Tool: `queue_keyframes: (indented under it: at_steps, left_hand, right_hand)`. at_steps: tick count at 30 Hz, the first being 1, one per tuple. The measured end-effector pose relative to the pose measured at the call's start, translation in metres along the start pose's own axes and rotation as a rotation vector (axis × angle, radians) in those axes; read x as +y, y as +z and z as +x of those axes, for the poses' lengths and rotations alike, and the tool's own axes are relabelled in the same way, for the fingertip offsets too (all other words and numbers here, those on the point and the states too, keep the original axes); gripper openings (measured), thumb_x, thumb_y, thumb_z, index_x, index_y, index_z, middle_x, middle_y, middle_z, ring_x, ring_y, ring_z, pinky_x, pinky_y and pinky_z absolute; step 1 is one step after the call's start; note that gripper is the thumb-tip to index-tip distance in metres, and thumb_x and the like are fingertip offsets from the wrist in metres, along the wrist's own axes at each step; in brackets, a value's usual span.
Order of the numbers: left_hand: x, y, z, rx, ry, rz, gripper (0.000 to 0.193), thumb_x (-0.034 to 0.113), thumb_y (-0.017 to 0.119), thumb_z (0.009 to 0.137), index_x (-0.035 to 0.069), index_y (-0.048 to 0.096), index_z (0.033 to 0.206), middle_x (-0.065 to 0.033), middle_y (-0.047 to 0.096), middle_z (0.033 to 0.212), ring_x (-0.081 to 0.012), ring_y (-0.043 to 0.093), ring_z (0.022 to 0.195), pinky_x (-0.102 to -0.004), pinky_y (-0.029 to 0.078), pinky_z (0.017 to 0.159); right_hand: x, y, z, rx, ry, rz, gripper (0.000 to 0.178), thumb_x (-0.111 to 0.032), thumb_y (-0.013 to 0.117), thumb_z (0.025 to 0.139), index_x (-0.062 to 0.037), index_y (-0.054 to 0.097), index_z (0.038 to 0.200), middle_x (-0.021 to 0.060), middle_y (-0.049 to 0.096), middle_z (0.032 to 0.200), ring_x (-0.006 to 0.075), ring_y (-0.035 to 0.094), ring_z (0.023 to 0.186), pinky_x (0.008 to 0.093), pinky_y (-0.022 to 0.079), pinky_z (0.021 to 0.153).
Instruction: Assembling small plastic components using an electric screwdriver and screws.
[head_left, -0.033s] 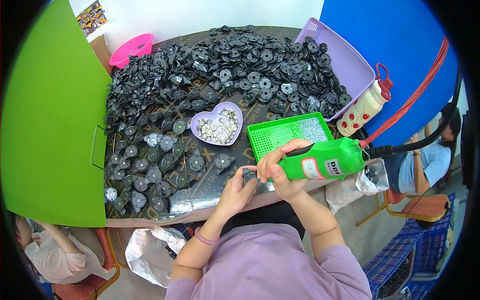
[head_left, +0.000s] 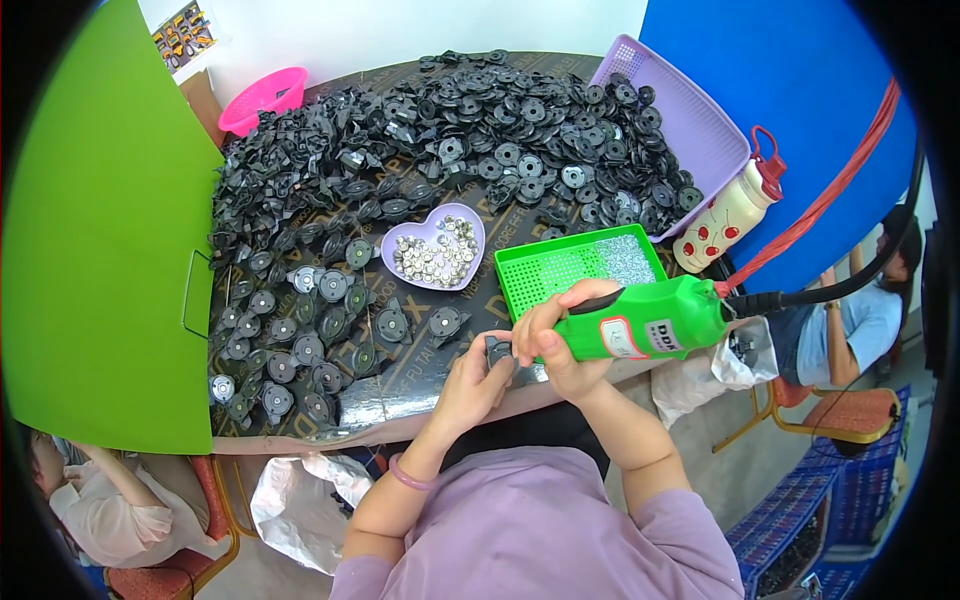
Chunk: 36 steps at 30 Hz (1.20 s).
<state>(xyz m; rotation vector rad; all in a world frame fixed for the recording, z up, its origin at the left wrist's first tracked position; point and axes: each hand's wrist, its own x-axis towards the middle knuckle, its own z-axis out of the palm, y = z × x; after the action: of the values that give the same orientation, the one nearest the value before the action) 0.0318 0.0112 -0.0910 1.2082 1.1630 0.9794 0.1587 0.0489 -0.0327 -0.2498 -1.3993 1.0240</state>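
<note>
My right hand (head_left: pixel 565 345) is wrapped round a green electric screwdriver (head_left: pixel 645 322), held nearly level with its cord end to the right. Its tip is hidden behind my fingers. Close beside it, my left hand (head_left: pixel 475 385) pinches a small black round plastic part (head_left: pixel 498 350) at the table's near edge. Left of my hands lie several loose black parts (head_left: pixel 445 321) with round metal-coloured discs. A purple heart-shaped dish (head_left: pixel 388 262) of small silvery round pieces stands beyond them. Just past the screwdriver, a green perforated tray (head_left: pixel 510 283) holds many tiny silvery pieces, probably screws.
A large heap of black parts (head_left: pixel 400 130) covers the table's far side. Around it stand a pink basket (head_left: pixel 250 97), a purple tray (head_left: pixel 700 130) and a cream bottle (head_left: pixel 722 225). Red and black cords (head_left: pixel 860 150) run right. White bags (head_left: pixel 300 500) flank me; people sit on both sides.
The screwdriver has turned and shifted very slightly to the left in my right hand. My left hand and the black part stay in place.
</note>
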Motion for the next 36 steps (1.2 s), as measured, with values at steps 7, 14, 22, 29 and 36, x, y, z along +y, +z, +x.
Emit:
queue_keyframes:
  at_steps: [7,14,22,29,36]
  left_hand:
    - [-0.011,0.001,-0.001,0.002,0.111,0.269,0.028,0.017,0.052,0.084,0.001,0.048,0.107,-0.0028,0.050,0.051,-0.0116,0.048,0.041,-0.0272,0.039,0.043]
    - [-0.002,0.000,-0.004,0.038,-0.050,-0.001,0.026,0.013,0.051,0.090,0.005,0.046,0.114,-0.0049,0.060,0.075,-0.0091,0.056,0.057,-0.0193,0.043,0.049]
    - [-0.017,0.002,-0.002,0.050,0.272,-0.284,0.024,0.005,0.060,0.083,0.006,0.040,0.096,-0.0088,0.060,0.091,-0.0078,0.055,0.083,-0.0207,0.046,0.064]
    - [-0.015,-0.001,-0.001,0.020,0.160,-0.276,0.023,0.013,0.050,0.090,0.006,0.037,0.108,-0.0126,0.058,0.098,-0.0105,0.055,0.081,-0.0226,0.049,0.060]
    - [-0.008,-0.004,-0.007,0.013,-0.027,-0.435,0.018,0.020,0.038,0.096,0.008,0.037,0.109,-0.0111,0.060,0.082,-0.0082,0.051,0.053,-0.0200,0.041,0.045]
  right_hand:
    - [0.001,-0.003,-0.011,-0.053,-0.042,-0.092,0.036,-0.005,0.060,0.083,-0.0072,0.032,0.106,0.0063,0.047,0.060,0.0171,0.048,0.047,0.0306,0.043,0.047]
    - [-0.036,-0.021,0.013,0.046,-0.102,0.114,0.035,-0.011,0.060,0.084,-0.0072,0.033,0.106,0.0063,0.046,0.059,0.0160,0.046,0.045,0.0296,0.042,0.044]
    - [-0.003,-0.053,-0.005,0.101,0.077,-0.185,0.036,-0.008,0.060,0.084,-0.0033,0.034,0.107,0.0071,0.047,0.058,0.0161,0.047,0.042,0.0280,0.042,0.042]
    - [-0.002,-0.052,-0.010,0.027,0.080,-0.205,0.035,-0.006,0.059,0.084,-0.0038,0.034,0.108,0.0066,0.047,0.058,0.0159,0.047,0.042,0.0281,0.042,0.042]
    - [-0.002,-0.050,-0.009,0.045,0.089,-0.181,0.034,-0.006,0.059,0.084,-0.0034,0.034,0.107,0.0052,0.045,0.057,0.0152,0.046,0.042,0.0279,0.042,0.042]
